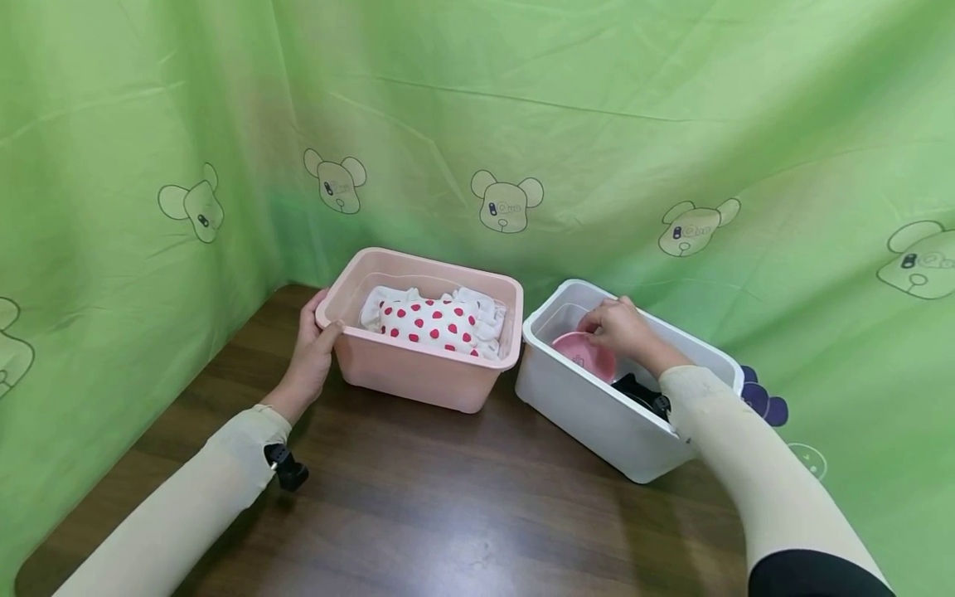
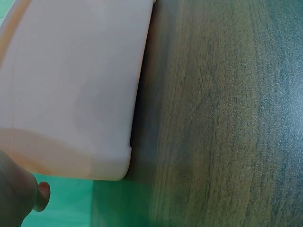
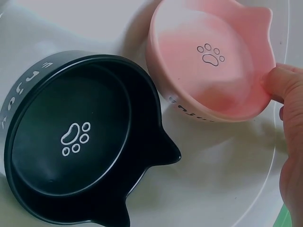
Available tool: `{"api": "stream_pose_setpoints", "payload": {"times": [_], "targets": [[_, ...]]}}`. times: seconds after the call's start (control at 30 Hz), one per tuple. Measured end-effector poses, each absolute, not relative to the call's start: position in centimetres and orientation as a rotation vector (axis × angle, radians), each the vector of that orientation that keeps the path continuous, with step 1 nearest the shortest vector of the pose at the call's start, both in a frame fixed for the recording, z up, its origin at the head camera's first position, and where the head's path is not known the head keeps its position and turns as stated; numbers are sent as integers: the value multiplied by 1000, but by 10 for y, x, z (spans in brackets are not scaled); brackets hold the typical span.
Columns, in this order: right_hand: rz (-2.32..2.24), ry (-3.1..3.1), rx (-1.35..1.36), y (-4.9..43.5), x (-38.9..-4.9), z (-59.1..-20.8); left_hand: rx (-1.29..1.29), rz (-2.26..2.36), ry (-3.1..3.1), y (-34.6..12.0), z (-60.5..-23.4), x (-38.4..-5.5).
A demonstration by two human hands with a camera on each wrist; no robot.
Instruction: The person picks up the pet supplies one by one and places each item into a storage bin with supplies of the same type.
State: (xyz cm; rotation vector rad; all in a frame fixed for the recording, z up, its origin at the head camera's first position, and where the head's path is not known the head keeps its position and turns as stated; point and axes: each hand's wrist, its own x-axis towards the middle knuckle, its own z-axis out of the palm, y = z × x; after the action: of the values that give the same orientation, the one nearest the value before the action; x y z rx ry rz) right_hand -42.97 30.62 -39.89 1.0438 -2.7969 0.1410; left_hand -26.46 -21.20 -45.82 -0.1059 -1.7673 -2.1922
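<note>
In the head view my left hand (image 1: 312, 352) grips the left end of a pink plastic bin (image 1: 418, 377), thumb over its rim. Inside that bin lies folded white cloth with red dots (image 1: 429, 323). My right hand (image 1: 622, 332) reaches into a white bin (image 1: 589, 423) and pinches the rim of a pink pet bowl (image 3: 213, 56), which has cat ears and a paw print. Beside it in the white bin sits a black pet bowl (image 3: 71, 137) of the same shape. The right wrist view shows my thumb inside the pink bowl's edge.
Both bins stand close together on a dark wooden table (image 1: 418, 497). Behind them hangs a green curtain (image 1: 597, 124) printed with bear faces. A purple shape (image 1: 761, 398) shows past the white bin's right end.
</note>
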Motion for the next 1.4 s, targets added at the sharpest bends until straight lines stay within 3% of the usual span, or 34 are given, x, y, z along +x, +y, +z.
{"api": "stream_pose_setpoints", "payload": {"times": [1.4], "targets": [[53,-2764,1052,308,-434,-403,-115,-2210,-1724,-213,-459,-265]]}}
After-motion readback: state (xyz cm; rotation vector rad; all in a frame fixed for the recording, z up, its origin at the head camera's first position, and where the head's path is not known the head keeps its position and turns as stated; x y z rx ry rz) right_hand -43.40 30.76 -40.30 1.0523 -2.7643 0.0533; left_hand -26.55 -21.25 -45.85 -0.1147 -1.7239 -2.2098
